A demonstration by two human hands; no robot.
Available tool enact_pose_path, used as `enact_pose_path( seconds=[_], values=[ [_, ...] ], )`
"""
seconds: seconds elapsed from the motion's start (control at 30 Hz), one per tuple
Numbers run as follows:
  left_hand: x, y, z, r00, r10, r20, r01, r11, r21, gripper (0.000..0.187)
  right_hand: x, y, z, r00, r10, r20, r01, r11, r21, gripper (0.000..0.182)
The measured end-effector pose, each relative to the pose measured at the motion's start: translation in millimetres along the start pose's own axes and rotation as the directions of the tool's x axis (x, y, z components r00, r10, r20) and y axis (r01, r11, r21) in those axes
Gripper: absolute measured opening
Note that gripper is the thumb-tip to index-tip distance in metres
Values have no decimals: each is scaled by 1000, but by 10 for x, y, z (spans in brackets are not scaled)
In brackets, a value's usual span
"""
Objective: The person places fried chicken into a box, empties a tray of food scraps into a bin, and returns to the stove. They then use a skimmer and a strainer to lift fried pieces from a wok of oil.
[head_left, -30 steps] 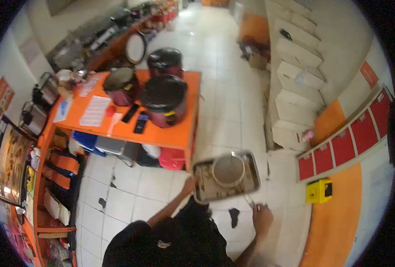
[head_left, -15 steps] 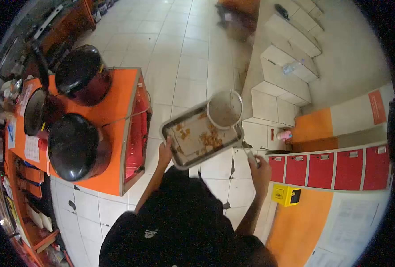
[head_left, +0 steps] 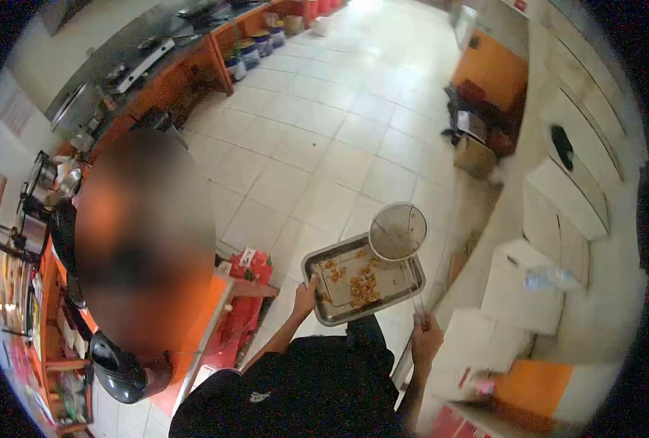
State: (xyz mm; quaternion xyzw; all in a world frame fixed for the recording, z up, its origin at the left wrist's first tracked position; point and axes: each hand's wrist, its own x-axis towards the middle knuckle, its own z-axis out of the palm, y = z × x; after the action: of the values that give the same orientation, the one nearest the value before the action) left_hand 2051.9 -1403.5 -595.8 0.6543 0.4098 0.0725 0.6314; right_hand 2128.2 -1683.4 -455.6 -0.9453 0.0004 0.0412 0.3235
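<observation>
A metal tray (head_left: pixel 339 316) with brown-yellow food pieces (head_left: pixel 366 285) scattered in it is in front of the body. My left hand (head_left: pixel 304 298) grips the tray's left edge, its thumb over the rim. A round wire strainer (head_left: pixel 398 231) lies over the tray's far right corner, its mesh looking empty of large pieces. My right hand (head_left: pixel 427 334) is closed around the strainer's handle, just beyond the tray's near right corner.
At left stands an orange counter (head_left: pixel 206 296) with a black pot (head_left: pixel 123 369); a blurred patch hides part of it. White steps (head_left: pixel 489 328) with a clear bottle (head_left: pixel 548 278) are at right. A cardboard box (head_left: pixel 475 158) sits farther off on the tiled floor.
The view has turned and shows more floor ahead. The tray and strainer appear farther right and lower, both still held. A blurred patch now covers much of the counter.
</observation>
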Motion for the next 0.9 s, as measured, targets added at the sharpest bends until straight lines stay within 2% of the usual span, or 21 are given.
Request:
enact_pose_path(
  seconds=[0.07,0.1,0.13,0.17,0.23,0.3,0.37,0.4,0.43,0.47,0.5,0.53,0.57,0.63,0.7,0.73,0.77,0.8,0.83,0.87,0.9],
  values=[
    [462,97,137,993,96,-64,-85,985,148,61,737,-267,68,997,-63,44,55,985,162,25],
    [773,97,247,985,151,-86,-125,960,251,61,1212,-467,62,988,-96,118,75,981,177,25],
    [1082,94,358,973,205,-109,-156,923,351,61,1603,-747,48,984,-141,111,125,982,142,24],
    [1335,252,410,962,261,-84,-174,818,548,60,1984,-1080,14,975,-195,107,185,978,102,23],
    [1747,776,566,943,219,-251,-152,954,260,59,2858,-1412,162,934,-350,75,341,934,111,22],
    [2052,1503,685,889,225,-398,-205,974,92,59,3688,-1736,357,909,-379,174,337,913,228,22],
    [2773,1764,793,894,91,-438,-110,994,-19,59,4576,-2218,649,893,-382,237,289,892,347,22],
    [3223,1595,804,915,-45,-400,12,996,-85,58,5008,-2423,824,885,-407,226,309,877,369,22],
    [3621,1918,743,921,-174,-348,132,981,-142,57,5440,-2600,1005,879,-428,211,324,860,394,21],
    [3702,2102,761,887,-215,-409,144,970,-198,55,5640,-2635,1139,878,-442,185,335,842,423,21],
    [4066,2031,755,895,-178,-408,113,977,-179,54,6053,-2767,1236,890,-360,281,236,889,392,26],
    [4508,2037,709,904,-126,-408,64,985,-162,54,6483,-2777,1437,890,-406,206,311,873,376,25],
    [4990,2410,633,888,-132,-440,55,981,-184,55,6987,-2750,1721,919,-378,114,328,891,315,25],
    [5342,3043,617,851,-232,-471,132,963,-235,57,7667,-2752,1910,957,-288,-3,285,946,156,25],
    [5842,3269,576,829,-279,-485,178,953,-244,57,8092,-2907,2072,972,-200,-119,207,977,47,25],
    [6237,3429,504,817,-283,-502,184,954,-238,58,8376,-2704,2301,931,-279,-234,269,960,-74,25],
    [6621,3480,504,816,-267,-513,151,955,-256,60,8660,-2465,2501,965,-209,-159,211,977,-4,24],
    [7071,3472,537,740,-262,-620,165,963,-210,63,8967,-2062,2791,976,-200,-86,192,976,-98,28],
    [7389,3888,517,754,-254,-605,140,963,-230,64,9146,-1738,3140,978,-1,-206,-12,998,-63,32],
    [7676,4288,494,769,-251,-589,116,959,-257,65,9389,-1111,3498,827,-543,-146,390,741,-547,35],
    [8157,4284,487,724,-296,-623,180,953,-244,63,9303,-1713,3412,972,172,-162,-216,926,-310,35]
  ],
)
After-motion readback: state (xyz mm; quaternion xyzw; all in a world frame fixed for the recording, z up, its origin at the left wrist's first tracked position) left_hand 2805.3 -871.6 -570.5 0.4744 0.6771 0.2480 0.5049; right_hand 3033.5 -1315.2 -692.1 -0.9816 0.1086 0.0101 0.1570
